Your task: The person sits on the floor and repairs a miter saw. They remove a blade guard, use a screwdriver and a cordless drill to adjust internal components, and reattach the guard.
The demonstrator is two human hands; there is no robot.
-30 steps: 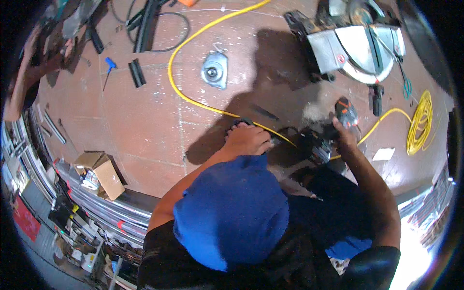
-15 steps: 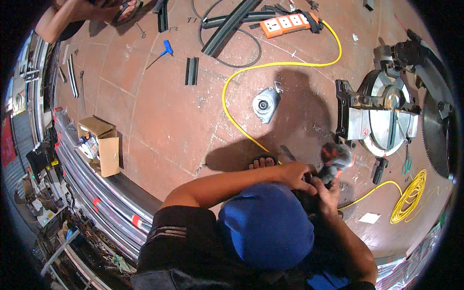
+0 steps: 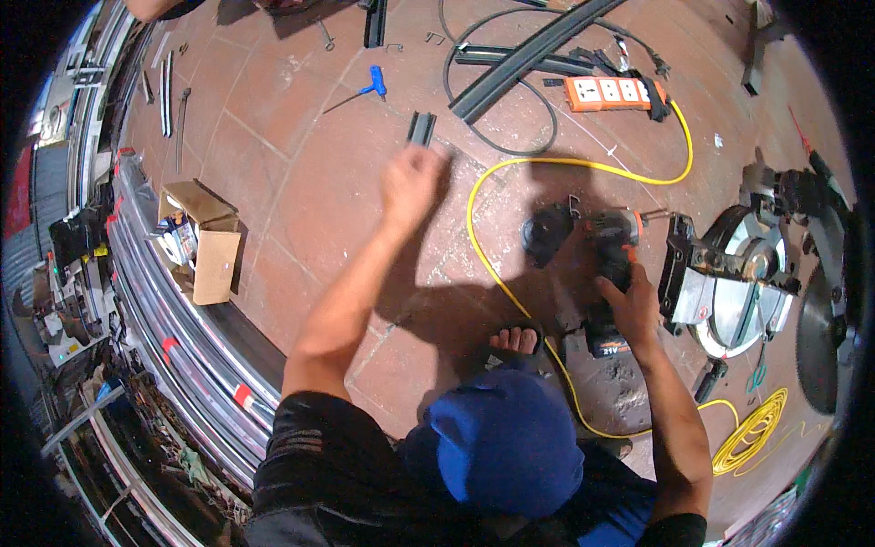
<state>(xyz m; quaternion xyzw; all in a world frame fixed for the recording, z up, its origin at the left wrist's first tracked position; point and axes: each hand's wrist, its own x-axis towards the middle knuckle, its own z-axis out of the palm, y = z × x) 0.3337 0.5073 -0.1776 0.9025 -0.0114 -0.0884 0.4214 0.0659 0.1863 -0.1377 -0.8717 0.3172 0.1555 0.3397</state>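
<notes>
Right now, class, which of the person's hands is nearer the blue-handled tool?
Left. The left hand is below and slightly right of the blue-handled tool in the picture; the right hand, holding the drill, is much farther away, toward the lower right.

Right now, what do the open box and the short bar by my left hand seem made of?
The open box looks like cardboard: matte, brown, with folded flaps. The short bar is perhaps dark-finished metal, judging by its straight, pale-edged ridges; plastic remains possible.
</notes>
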